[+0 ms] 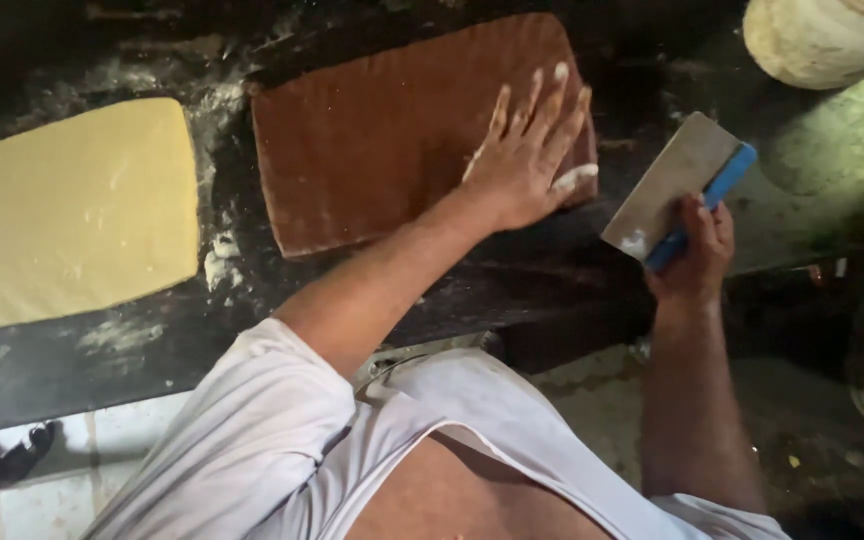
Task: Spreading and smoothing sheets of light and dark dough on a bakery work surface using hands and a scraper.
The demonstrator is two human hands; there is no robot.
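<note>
The dark stone worktop [152, 350], dusted white with flour, runs across in front of me and carries everything. On it to my left lies the pale yellow rectangular slab of dough [62, 210], well apart from my hands. Beside it, nearer the middle, lies the reddish-brown rectangular slab of dough [372, 140] with faint ridges across its top. At the far right corner a cream-coloured rounded lump [822, 40] sits partly out of view; I cannot tell what it is.

My left hand [527, 160] lies flat on the right end of the brown slab, fingers spread wide and floury, palm pressing down, gripping nothing. My right hand [697, 250] is closed round the blue handle of a flat metal dough scraper [672, 185], whose blade tilts up, clear of the worktop and just right of the slab, with a dab of white on its lower corner.

As I judge it, the slab wants steadying: I should keep my left palm flat and the pressure even so the surface does not dent, keep my fingertips back from the edge, and bring the blade in square and low rather than at a slant.
</note>
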